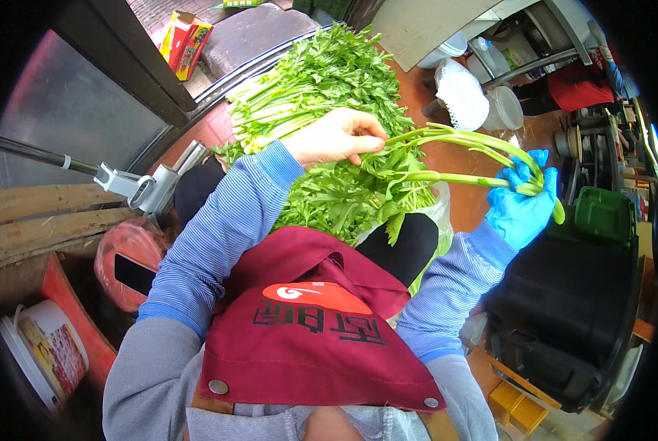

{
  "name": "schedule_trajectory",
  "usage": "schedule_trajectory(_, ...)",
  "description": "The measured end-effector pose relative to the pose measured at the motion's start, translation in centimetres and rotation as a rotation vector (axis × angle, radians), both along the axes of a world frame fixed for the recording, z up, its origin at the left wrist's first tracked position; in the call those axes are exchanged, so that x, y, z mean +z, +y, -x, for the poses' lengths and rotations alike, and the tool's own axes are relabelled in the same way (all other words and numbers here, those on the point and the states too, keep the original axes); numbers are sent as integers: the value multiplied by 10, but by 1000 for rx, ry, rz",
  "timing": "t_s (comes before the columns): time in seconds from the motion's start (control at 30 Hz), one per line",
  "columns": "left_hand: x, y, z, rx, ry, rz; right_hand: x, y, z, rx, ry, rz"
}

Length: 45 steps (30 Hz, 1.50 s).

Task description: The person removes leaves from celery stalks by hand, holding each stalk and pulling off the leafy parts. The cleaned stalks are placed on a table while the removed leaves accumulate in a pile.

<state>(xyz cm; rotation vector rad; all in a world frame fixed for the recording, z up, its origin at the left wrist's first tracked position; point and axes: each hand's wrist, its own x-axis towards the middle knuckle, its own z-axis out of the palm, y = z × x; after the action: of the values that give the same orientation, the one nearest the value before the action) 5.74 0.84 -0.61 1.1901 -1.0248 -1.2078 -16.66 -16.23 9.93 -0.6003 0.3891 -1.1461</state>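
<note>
My right hand (521, 193), in a blue disposable glove, grips several green celery stalks (461, 179) near their lower ends, out to the right. Bare-skinned, my left hand (345, 138) pinches the thin end of one upper stalk between thumb and fingers. Leaves from the held celery hang over my knee. Beyond my left hand lies a large heap of leafy celery (329, 77), its pale cut ends pointing left. More celery leaves (329, 204) fill the space before my lap, beside a clear plastic bag (443, 212).
A big black wheeled bin (560, 292) stands at right. At left are a glass door (86, 82), a red stool (125, 248) bearing a phone (135, 274), and a white bucket (48, 347). Lidded tubs (502, 107) and another person (579, 85) are at upper right.
</note>
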Motion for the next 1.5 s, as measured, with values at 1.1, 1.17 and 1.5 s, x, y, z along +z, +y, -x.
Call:
schedule_trajectory(1.1, -12, 20, 30, 398, -315, 12, -2, 7, -7, 62, -18, -10)
schedule_trajectory(1.17, -29, 17, 27, 366, -178, 89, -1, 8, -11, 90, -41, -39)
schedule_trajectory(1.5, -20, 29, -27, 121, -586, -86, 2, -4, -3, 226, -182, -85)
